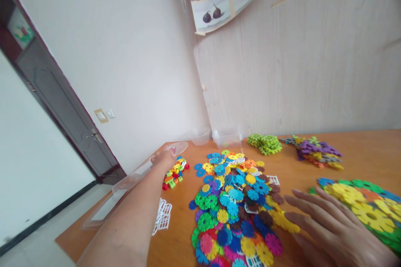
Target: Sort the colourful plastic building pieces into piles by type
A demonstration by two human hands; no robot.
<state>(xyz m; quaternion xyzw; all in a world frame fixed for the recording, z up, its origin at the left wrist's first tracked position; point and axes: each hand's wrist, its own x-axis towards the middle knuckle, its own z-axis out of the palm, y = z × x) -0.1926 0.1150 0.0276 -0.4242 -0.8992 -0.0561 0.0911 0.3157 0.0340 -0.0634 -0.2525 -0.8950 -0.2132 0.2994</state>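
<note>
My left arm reaches far across the table, and my left hand [165,161] is at the pile of small coloured building blocks [175,174], close to a clear oval lid [180,147]. Its fingers are mostly hidden, so I cannot tell whether it grips anything. My right hand [335,225] is spread out on the right, fingers apart and nothing in it. It lies between a big heap of notched plastic flower discs [233,196] and a second stack of larger flower discs [369,206]. Yellow discs [283,220] lie by its fingertips.
White lattice fence pieces [163,217] lie by my left forearm. Clear lids [103,206] line the left edge. Clear tubs [227,137] stand against the wall. Green interlocking pieces [265,144] and a purple, yellow and grey pile [319,152] sit at the back right.
</note>
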